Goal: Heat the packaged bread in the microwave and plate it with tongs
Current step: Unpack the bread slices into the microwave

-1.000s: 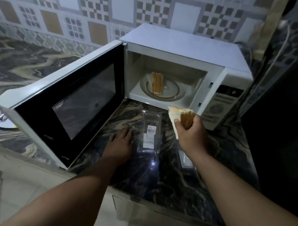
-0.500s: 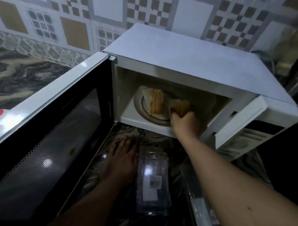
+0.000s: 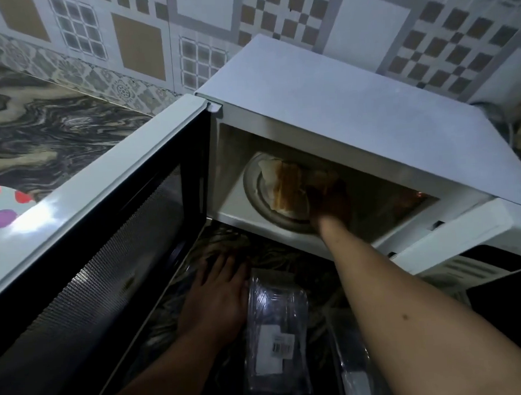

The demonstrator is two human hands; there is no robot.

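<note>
The white microwave (image 3: 353, 103) stands with its door (image 3: 99, 234) swung wide to the left. On its glass turntable (image 3: 253, 194) lies a stack of bread slices (image 3: 285, 187). My right hand (image 3: 328, 206) reaches inside the cavity and holds a second stack of bread (image 3: 319, 176) right beside the first, over the turntable. My left hand (image 3: 216, 297) rests flat on the dark marble counter in front of the microwave. The clear plastic bread package (image 3: 274, 331), with a white barcode label, lies on the counter touching my left hand.
A second clear plastic piece (image 3: 350, 372) lies on the counter (image 3: 56, 131) under my right forearm. A white plate with red and purple dots (image 3: 3, 214) shows at the left behind the door. A tiled wall runs behind.
My right hand has carried the second bread stack from in front of the microwave into the cavity, up to the first stack. The camera has moved closer. My left hand has stayed put.
</note>
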